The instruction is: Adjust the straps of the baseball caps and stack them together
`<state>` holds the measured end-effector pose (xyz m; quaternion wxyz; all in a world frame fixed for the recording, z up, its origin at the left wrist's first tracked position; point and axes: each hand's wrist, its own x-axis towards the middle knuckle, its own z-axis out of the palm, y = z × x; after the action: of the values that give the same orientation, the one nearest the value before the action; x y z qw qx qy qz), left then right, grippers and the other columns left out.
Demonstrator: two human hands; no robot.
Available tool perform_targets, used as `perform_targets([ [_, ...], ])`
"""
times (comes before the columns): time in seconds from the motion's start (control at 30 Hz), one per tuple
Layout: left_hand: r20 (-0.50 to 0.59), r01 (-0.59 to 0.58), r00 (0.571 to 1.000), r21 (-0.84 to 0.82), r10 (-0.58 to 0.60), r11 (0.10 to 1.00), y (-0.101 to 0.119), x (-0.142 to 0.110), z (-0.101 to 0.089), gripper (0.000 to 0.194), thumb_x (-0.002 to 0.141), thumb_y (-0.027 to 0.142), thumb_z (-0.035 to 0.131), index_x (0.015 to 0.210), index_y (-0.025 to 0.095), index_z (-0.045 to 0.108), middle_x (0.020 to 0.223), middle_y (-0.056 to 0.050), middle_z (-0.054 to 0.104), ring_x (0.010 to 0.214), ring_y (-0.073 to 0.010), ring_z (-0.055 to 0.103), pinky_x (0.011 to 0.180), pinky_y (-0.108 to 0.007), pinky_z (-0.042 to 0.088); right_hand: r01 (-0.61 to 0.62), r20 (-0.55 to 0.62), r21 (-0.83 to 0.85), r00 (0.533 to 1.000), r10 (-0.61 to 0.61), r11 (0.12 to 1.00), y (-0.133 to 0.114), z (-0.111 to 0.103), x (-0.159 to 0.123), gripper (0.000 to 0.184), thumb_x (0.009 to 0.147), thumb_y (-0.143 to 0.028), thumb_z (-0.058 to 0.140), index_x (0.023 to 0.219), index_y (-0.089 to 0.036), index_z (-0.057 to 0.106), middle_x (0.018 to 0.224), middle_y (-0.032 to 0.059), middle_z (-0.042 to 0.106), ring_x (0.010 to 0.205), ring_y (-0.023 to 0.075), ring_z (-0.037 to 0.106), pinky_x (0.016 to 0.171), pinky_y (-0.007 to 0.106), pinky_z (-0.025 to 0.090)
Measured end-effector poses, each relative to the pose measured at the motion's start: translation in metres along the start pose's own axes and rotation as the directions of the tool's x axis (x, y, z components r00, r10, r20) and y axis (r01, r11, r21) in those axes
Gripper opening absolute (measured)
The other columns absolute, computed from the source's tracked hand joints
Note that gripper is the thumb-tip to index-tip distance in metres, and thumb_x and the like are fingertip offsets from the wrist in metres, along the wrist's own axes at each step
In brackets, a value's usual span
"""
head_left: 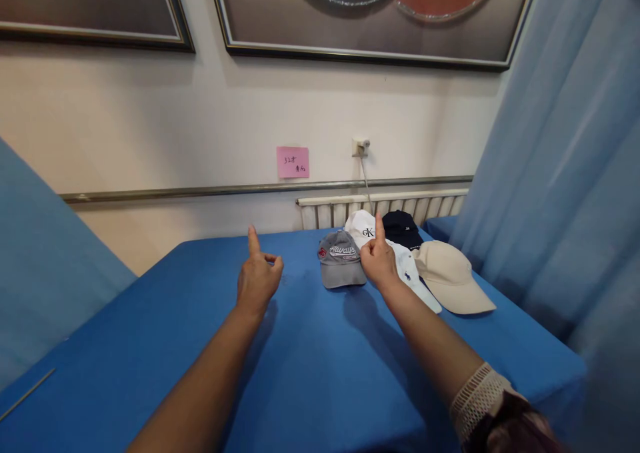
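Above the blue-covered table, my left hand (258,276) is open and empty, its index finger stretched upward and its other fingers curled in. My right hand (379,258) makes the same shape, also holding nothing, and appears in front of a group of caps. Nearest to it are a grey cap (342,261) with "Always" lettering and a pale blue cap (411,279), partly covered by the hand and wrist. Behind them sit a white cap (359,226) with "CK" lettering and a dark navy cap (401,227). A beige cap (450,276) lies farthest right. Whether my right hand touches a cap I cannot tell.
The blue cloth (310,373) covers the table. Behind it are a radiator (330,213), a metal rail (215,191), a pink note (293,163) and a plugged-in socket (360,148). Blue curtains (545,139) hang at both sides. A thin rod (27,394) lies at the left.
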<state>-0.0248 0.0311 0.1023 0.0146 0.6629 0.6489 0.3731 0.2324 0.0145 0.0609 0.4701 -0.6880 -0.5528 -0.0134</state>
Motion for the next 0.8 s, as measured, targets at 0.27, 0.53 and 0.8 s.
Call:
perform_targets([
  [0.27,0.069,0.024,0.997,0.006,-0.025,1.0,-0.005,-0.003,0.009,0.095,0.08,0.023,0.059,0.155,0.019,0.001,0.089,-0.003,0.074,0.078,-0.0192,0.067,0.07,-0.028,0.045,-0.027,0.065,-0.03,0.997,0.029,0.999,0.003,0.012,-0.004,0.08,0.083,-0.015,0.042,0.155,-0.014,0.008,0.07,0.0022,0.068,0.067,0.0222,0.061,0.064,0.028,0.04],
  [0.53,0.103,0.015,0.995,0.0,-0.015,1.0,-0.005,-0.001,0.018,0.093,0.081,0.023,0.059,0.155,0.019,0.004,0.088,-0.003,0.073,0.077,-0.0196,0.067,0.071,-0.028,0.044,-0.022,0.113,-0.024,0.993,0.024,0.999,0.002,0.017,-0.007,0.081,0.084,-0.016,0.042,0.155,-0.015,0.004,0.07,0.0011,0.068,0.067,0.0215,0.062,0.066,0.029,0.041],
  [0.8,0.141,0.016,0.99,-0.021,-0.013,1.0,0.0,0.001,0.021,0.093,0.081,0.024,0.06,0.155,0.019,0.004,0.091,-0.003,0.073,0.076,-0.0181,0.067,0.071,-0.027,0.043,-0.036,0.148,0.02,0.989,0.033,0.999,0.004,0.021,-0.006,0.081,0.084,-0.016,0.042,0.156,-0.017,0.006,0.071,0.0009,0.068,0.067,0.0212,0.063,0.066,0.029,0.043],
])
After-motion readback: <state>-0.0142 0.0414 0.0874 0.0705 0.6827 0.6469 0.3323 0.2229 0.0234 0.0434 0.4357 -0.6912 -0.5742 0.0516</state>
